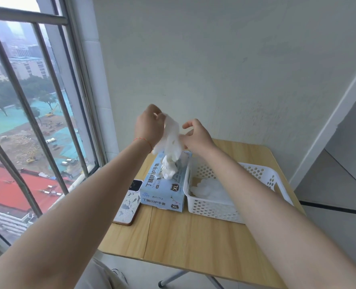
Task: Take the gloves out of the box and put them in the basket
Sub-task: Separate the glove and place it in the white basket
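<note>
A pale blue glove box point(165, 190) lies on the small wooden table, with white gloves bunched up out of its top slot. My left hand point(149, 126) is raised above the box and pinches the top of a white glove point(171, 138) that hangs down toward the slot. My right hand point(195, 135) is beside the same glove on its right, its fingers curled and touching the glove's lower part. A white perforated basket point(212, 207) stands just right of the box with several white gloves point(211, 189) lying in it.
A phone point(130, 202) in a patterned case lies left of the box near the table's left edge. The wooden table point(193, 238) stands against a wall, with a barred window to the left. A wall and doorway frame are at the right.
</note>
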### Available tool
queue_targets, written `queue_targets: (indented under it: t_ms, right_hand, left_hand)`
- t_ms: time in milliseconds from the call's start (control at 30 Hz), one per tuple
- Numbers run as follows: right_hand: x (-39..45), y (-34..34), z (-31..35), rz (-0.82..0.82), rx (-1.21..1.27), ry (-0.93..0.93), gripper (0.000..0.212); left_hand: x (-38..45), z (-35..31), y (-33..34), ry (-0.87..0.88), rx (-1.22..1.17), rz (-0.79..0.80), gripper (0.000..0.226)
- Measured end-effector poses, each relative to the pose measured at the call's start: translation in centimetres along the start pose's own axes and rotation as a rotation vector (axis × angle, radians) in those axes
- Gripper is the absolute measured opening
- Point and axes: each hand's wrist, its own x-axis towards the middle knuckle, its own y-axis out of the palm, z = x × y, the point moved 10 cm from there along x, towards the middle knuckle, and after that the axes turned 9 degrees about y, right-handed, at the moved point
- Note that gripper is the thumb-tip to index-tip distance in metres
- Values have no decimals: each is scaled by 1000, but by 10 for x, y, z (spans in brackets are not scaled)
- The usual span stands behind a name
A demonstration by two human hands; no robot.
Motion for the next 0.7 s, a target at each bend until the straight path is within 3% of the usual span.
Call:
queue_targets:
  t_ms: [133,200,367,500,567,700]
  right_hand:
    - [-7,-9,10,-26,49,-92,72]
    - [-8,-11,12,-24,64,-119,77]
    - [-13,-17,2,52,113,-49,18]
    - [-14,-25,-16,71,385,91,11]
    - [-14,-33,-23,23,400,145,16]
    - [-18,-48,-37,-98,328,224,12]
  left_hand:
    - [5,-41,14,83,-3,85,13]
    - [1,-44,26,63,2,151,12]
    - [-8,-28,30,-33,-64,159,22]
    - [-31,-26,46,-246,-404,301,28]
    - [-48,-29,60,-265,-392,495,42]
    - [-70,-27,76,-279,-428,700,33]
